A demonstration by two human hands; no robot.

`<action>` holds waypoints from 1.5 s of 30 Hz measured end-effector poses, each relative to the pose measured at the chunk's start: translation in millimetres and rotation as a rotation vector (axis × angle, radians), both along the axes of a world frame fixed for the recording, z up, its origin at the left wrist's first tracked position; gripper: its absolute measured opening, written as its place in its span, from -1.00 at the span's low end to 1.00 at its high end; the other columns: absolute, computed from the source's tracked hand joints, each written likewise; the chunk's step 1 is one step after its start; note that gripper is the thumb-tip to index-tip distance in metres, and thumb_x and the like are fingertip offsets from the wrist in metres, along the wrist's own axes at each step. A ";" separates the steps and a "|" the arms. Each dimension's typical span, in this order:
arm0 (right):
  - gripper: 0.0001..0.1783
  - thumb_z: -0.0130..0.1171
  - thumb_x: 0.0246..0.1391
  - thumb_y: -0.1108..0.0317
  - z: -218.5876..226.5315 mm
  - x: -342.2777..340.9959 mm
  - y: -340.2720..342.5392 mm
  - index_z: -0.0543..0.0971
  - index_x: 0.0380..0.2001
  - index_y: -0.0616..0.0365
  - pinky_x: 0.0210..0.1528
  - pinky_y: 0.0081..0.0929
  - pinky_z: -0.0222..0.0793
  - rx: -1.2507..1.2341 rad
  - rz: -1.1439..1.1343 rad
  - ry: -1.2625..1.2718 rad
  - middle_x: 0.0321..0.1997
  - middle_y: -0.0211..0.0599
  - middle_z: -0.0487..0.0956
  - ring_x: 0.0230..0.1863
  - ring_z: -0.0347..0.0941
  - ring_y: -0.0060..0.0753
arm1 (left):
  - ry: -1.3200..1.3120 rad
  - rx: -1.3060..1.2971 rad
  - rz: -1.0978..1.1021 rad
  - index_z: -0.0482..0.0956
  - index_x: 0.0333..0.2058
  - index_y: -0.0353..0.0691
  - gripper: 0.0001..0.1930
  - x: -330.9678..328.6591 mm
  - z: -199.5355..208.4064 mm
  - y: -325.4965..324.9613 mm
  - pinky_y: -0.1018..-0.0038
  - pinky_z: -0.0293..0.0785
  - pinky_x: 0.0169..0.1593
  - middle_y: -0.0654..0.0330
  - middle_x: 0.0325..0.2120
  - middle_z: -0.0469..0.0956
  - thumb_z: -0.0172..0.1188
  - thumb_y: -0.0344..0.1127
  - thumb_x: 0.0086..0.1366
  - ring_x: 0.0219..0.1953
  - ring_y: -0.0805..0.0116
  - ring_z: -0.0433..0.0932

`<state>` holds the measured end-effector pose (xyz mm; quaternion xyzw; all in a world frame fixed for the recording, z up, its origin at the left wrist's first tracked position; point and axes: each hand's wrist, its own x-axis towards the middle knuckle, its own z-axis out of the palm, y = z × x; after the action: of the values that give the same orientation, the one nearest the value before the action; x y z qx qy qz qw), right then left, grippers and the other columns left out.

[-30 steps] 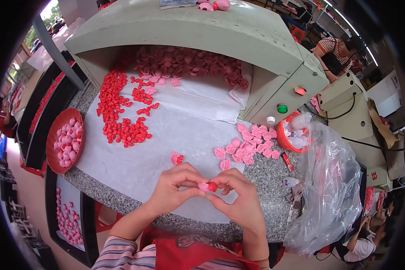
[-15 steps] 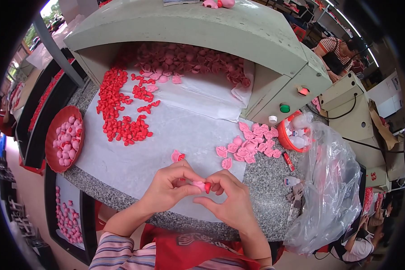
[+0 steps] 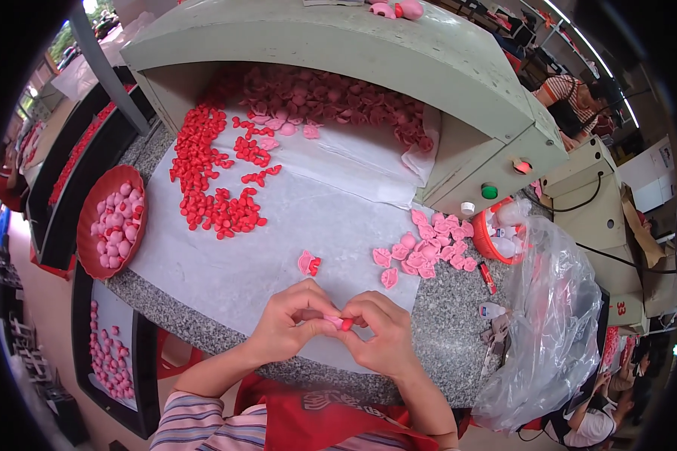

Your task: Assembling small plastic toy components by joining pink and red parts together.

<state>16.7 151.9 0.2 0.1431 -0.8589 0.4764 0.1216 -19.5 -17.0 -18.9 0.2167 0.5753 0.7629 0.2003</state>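
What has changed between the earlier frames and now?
The right hand, its thumb spread away half a second ago, has closed in on the pink-and-red piece. The left hand still holds it. The loose red pieces and pink petal shapes lie as before.

Light: we find it bright; window (image 3: 62,43) pale at ten o'clock, lamp (image 3: 606,73) glaring at two | Shadow: box (image 3: 308,39) dim inside, twelve o'clock | Glare: streaks on bag (image 3: 553,316), four o'clock | Focus: we see left hand (image 3: 289,323) and right hand (image 3: 384,336) fairly crisp, apron (image 3: 323,425) soft at six | Lens: straight edges bend toward a black rim
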 end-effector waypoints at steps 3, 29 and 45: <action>-0.73 0.33 -0.37 0.52 -3.1 -8.2 -10.3 0.45 -0.52 0.20 -0.52 -0.64 0.37 -0.075 -0.068 0.023 -0.49 -0.31 0.47 -0.51 0.43 -0.48 | -0.019 0.031 0.018 0.50 -0.37 -0.38 -0.82 -11.0 -0.3 -3.1 0.55 0.52 -0.22 0.15 -0.36 0.36 0.13 -0.69 0.01 -0.30 0.40 0.49; -0.75 0.08 -0.13 0.51 -64.1 -207.6 -61.0 0.50 -0.27 0.15 -0.29 -0.47 0.38 0.417 0.067 0.236 -0.41 -0.36 0.52 -0.36 0.43 -0.34 | 0.762 -0.839 0.698 0.55 -0.35 -0.22 -0.78 -227.9 -26.0 -42.3 0.39 0.44 -0.31 0.03 -0.36 0.48 0.09 -0.55 -0.04 -0.29 0.14 0.50; -0.73 0.10 -0.05 0.57 16.7 -41.5 5.7 0.46 -0.20 0.28 -0.25 -0.59 0.41 -0.392 -0.146 -0.251 -0.32 -0.33 0.52 -0.32 0.48 -0.57 | -0.629 0.143 0.120 0.46 -0.14 -0.37 -0.71 -62.0 9.5 16.0 0.52 0.46 -0.12 0.05 -0.23 0.52 0.11 -0.50 0.12 -0.15 0.30 0.51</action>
<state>-24.8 157.6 16.9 -0.0059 -0.7665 0.6381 0.0733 -81.5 -1.0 -9.4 -0.0502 0.4419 0.8415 0.3068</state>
